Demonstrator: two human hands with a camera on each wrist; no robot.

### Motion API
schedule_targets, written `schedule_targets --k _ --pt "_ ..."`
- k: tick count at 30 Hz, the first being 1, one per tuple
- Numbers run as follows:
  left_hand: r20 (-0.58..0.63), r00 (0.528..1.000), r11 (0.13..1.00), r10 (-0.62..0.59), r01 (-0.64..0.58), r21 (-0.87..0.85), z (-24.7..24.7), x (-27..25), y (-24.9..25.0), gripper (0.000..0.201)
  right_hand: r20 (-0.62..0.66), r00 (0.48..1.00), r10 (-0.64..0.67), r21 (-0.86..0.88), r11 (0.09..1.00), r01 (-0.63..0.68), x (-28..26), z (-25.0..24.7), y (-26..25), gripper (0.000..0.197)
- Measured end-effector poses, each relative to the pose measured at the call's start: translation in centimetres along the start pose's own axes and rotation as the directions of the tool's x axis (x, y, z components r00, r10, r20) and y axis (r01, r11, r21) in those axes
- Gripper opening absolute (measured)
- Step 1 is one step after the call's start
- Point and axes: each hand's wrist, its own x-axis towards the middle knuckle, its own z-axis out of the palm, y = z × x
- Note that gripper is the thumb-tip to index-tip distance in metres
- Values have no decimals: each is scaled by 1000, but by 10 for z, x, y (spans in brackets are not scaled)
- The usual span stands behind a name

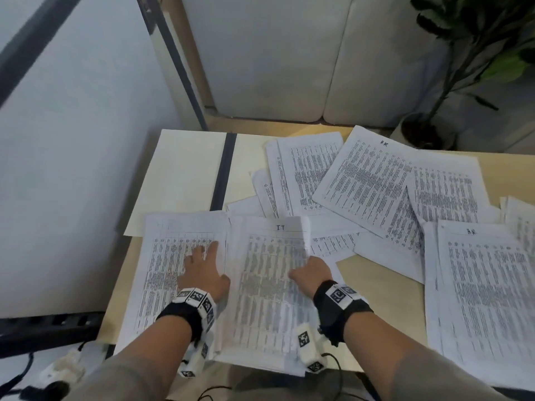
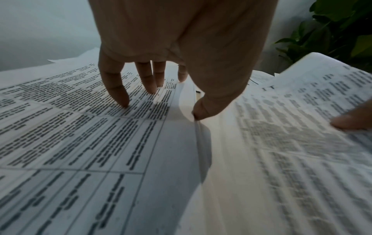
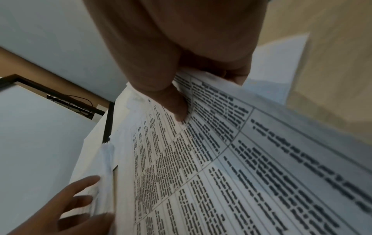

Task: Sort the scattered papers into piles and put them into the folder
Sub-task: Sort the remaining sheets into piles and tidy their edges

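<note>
Wooden table (image 1: pixel 379 279) mostly hidden under papers (image 1: pixel 373 180); print blurred, unreadable.

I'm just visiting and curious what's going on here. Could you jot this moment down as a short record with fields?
Setting: wooden table strewn with printed sheets
Left hand: fingers spread, pressing flat on the left pile
Right hand: pinching the sheet headed IT, thumb on top, right edge curling up
Folder: cream with a dark spine, lying open at the far left, partly under papers
Scattered papers: overlapping, fanned across the far side
Right pile: near the right edge
Stage: sorting; no sheet visibly filed in the folder
</note>
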Motion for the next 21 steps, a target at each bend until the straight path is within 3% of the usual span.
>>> schedule_targets --k 4,5,8,11,13,16,18,21 --pt "-14 1000 1000 -11 11 6 1 0 -2 86 -48 999 1 -72 997 -5 3 -41 39 10" --pt "-19 1000 1000 -12 12 7 0 -1 -3 86 -60 998 1 -50 999 -4 4 -48 47 21" --pt "-24 1000 1000 -13 14 8 0 0 0 87 -159 987 15 -8 1000 -17 1 -65 57 84" --pt "-9 1000 1000 -24 24 4 -2 -3 -7 86 -341 930 -138 -375 927 0 -10 -55 42 105" --pt "-37 999 999 -14 15 28 -5 -7 -4 82 -247 915 -319 -556 820 136 -16 -35 22 95" --pt "-178 975 991 134 -131 26 -10 -9 12 64 110 844 -524 -658 598 457 -17 9 -14 69" --pt "-209 957 964 201 -231 -131 -8 -10 31 49 297 793 -532 -690 454 563 -12 39 -32 64" --pt "-95 991 927 93 -121 -355 -2 -6 60 47 370 827 -423 -732 416 540 2 60 -38 72"
